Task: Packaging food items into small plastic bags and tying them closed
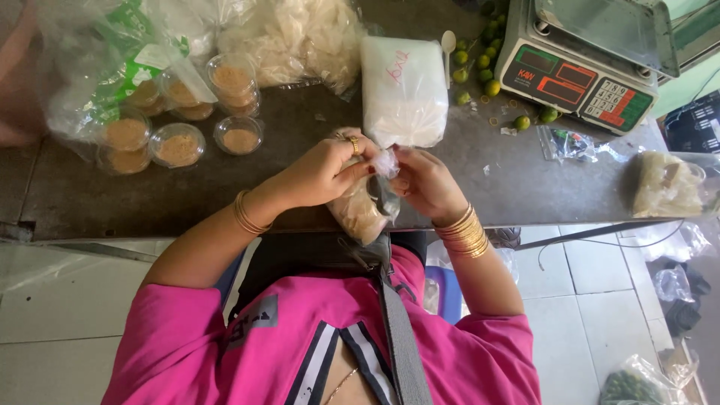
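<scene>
- Mid-frame, left hand point(319, 171) and right hand point(426, 182) both pinch the twisted neck of a small clear bag point(367, 202) of beige crumbs.
- Lidded cups point(180, 144) sit upper left on the desk point(112, 195).

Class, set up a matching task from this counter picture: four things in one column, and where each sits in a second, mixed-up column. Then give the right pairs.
Things
1. Small clear plastic bag of pale crumbly food
2. Grey digital weighing scale
3. Round clear plastic cups of brown powder
4. Small green limes

Places
A. Counter's far right corner
B. Held between both hands at the counter's near edge
C. Loose beside the scale
D. Grouped at the counter's left

Pairs: 1-B, 2-A, 3-D, 4-C
</scene>
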